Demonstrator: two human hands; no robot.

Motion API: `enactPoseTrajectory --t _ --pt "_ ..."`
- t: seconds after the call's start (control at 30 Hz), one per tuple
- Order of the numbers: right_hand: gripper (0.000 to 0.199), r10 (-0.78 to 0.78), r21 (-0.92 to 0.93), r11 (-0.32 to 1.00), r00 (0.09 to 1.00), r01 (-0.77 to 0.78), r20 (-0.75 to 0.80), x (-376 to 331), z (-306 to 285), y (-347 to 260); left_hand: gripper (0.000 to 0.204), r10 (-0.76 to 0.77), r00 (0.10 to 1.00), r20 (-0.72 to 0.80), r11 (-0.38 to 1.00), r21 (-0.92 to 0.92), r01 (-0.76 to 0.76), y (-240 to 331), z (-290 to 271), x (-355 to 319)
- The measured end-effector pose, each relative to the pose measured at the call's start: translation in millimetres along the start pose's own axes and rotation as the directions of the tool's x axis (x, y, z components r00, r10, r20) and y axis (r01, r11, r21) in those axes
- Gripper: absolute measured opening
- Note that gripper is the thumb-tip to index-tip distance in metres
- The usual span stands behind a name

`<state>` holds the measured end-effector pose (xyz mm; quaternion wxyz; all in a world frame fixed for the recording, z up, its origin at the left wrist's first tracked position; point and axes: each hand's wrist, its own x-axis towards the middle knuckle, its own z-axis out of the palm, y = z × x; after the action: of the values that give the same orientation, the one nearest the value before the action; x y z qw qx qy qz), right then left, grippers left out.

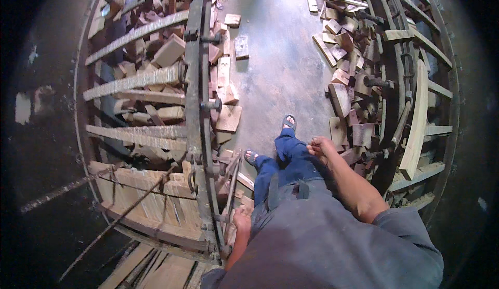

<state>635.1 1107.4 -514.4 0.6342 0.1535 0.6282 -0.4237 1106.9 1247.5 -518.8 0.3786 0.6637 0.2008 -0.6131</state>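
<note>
My right hand (pixel 321 148) hangs in front of my right thigh, its fingers curled in and nothing visible in them. Low on the left, my left hand (pixel 242 219) is beside the frame of the left clamp rack (pixel 195 107). Close to that hand, thin metal rods (pixel 233 184) slant along the rack's side. Most of its fingers are hidden, so whether it touches or grips anything cannot be made out. At the lower left, a panel of joined wood strips (pixel 150 187) sits in the rack, with a long thin rod (pixel 119 220) crossing it.
A grey floor aisle (pixel 280 76) runs ahead between the two racks. Offcut wood blocks (pixel 228 117) lie along the left edge; more wood blocks (pixel 340 99) are heaped on the right. A long board (pixel 417 123) leans on the right rack (pixel 405 55). Bolt ends (pixel 378 83) stick out toward the aisle.
</note>
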Motion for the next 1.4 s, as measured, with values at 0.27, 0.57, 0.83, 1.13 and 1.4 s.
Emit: enactPoseTrajectory --t 0.27,0.57,0.83,1.13,1.4 --pt "0.030 -0.026 -0.042 0.999 0.998 0.024 -0.055 -5 -22 -68 0.037 0.370 0.778 0.507 -0.067 0.850 -0.522 50 225 -58" --pt "0.034 -0.077 0.068 0.995 0.996 0.079 -0.044 9 -9 -146 0.059 0.325 0.817 0.476 0.073 0.849 -0.524 74 356 -48" --pt "0.034 -0.070 0.073 0.994 0.985 0.082 -0.156 37 19 -201 0.031 0.479 0.412 0.775 -0.118 0.522 -0.845 142 545 -99" --pt "0.035 -0.165 -0.127 0.981 0.975 0.147 -0.147 74 93 -282 0.031 0.641 0.156 0.751 -0.206 0.365 -0.908 271 730 -120" --pt "0.031 -0.138 -0.299 0.950 0.981 0.092 -0.136 101 98 -340 0.037 0.724 0.107 0.681 -0.302 0.453 -0.839 340 886 -23"
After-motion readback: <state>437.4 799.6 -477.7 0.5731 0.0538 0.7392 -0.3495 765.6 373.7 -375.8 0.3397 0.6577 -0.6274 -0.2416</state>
